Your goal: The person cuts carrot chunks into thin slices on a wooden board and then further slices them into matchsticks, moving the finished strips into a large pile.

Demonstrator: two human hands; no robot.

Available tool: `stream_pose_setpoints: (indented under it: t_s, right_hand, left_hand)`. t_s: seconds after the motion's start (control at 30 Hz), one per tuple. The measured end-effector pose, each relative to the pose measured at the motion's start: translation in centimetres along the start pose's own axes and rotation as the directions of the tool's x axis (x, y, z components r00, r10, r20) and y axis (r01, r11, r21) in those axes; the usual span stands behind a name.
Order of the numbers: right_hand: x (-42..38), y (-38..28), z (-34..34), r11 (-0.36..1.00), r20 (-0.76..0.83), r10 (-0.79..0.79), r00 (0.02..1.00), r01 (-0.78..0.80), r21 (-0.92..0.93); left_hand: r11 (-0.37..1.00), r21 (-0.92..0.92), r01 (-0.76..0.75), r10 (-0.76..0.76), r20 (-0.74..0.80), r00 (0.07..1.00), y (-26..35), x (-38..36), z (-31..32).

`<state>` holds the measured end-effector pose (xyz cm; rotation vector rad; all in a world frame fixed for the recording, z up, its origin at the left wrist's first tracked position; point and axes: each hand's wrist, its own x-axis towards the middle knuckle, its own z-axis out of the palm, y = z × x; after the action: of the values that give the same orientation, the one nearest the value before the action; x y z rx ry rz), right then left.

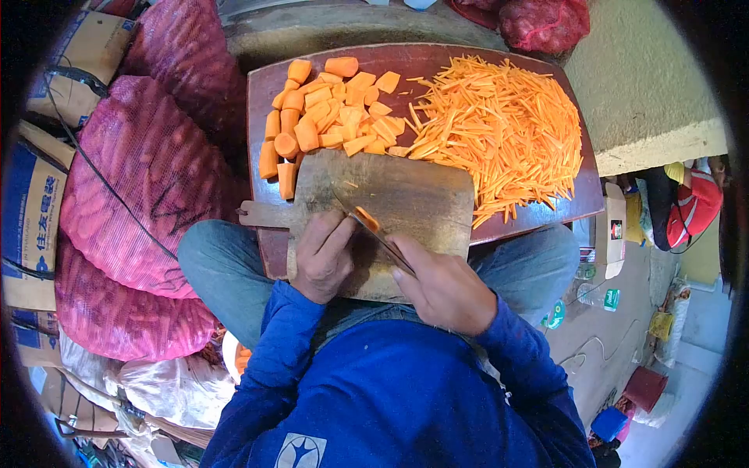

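Observation:
My right hand (446, 290) is closed around the handle of a knife (373, 231), whose blade slants up and to the left over a wooden cutting board (421, 183). Beside the blade lies a small orange carrot piece (367, 218). My left hand (321, 253) rests on the board's left part, fingers bent and close to the blade; whether they hold anything is hidden. Carrot chunks (320, 117) are heaped beyond the board at the left. Thin carrot strips (507, 129) form a large pile at the right.
Both piles and the board sit on a dark red table (406, 58) before my crossed legs. Pink mesh sacks (144, 187) and cardboard boxes (39, 210) stand at the left. Plastic bottles (597, 296) lie on the floor at the right, near a concrete ledge (655, 78).

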<state>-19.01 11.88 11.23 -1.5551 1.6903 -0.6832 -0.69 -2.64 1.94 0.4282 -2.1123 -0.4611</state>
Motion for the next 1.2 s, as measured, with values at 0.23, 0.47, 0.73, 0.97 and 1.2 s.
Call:
stream_pose_setpoints:
  t_s: [0.23, 0.47, 0.73, 0.97, 1.2]
  right_hand:
    - [0.3, 1.0, 0.3, 1.0, -0.028, 0.002, 1.0, -0.002, 0.007]
    - [-2.0, -1.7, -1.7, 0.997, -0.064, -0.065, 0.996, 0.067, 0.04]
    - [-1.9, -2.2, -1.9, 0.998, -0.023, -0.047, 0.999, 0.048, 0.031]
    - [-1.3, -2.4, -1.0, 0.999, -0.026, -0.044, 0.999, 0.044, 0.004]
    - [-0.1, 1.0, 0.6, 0.991, 0.032, 0.089, 0.996, -0.085, -0.105]
  left_hand:
    - [0.994, 0.004, 0.112, -0.112, 0.0, 0.994, -0.3, -1.0, 0.6]
    - [0.999, -0.01, 0.03, -0.029, 0.052, 0.998, -0.1, -0.2, -0.4]
    - [0.998, -0.044, 0.037, -0.033, 0.083, 0.996, -0.3, -0.2, -0.8]
    - [0.999, -0.019, 0.026, -0.026, 0.003, 1.0, -0.7, -0.8, -0.2]
    - [1.0, 0.006, -0.026, 0.026, -0.028, 0.999, -0.4, -0.5, 0.4]
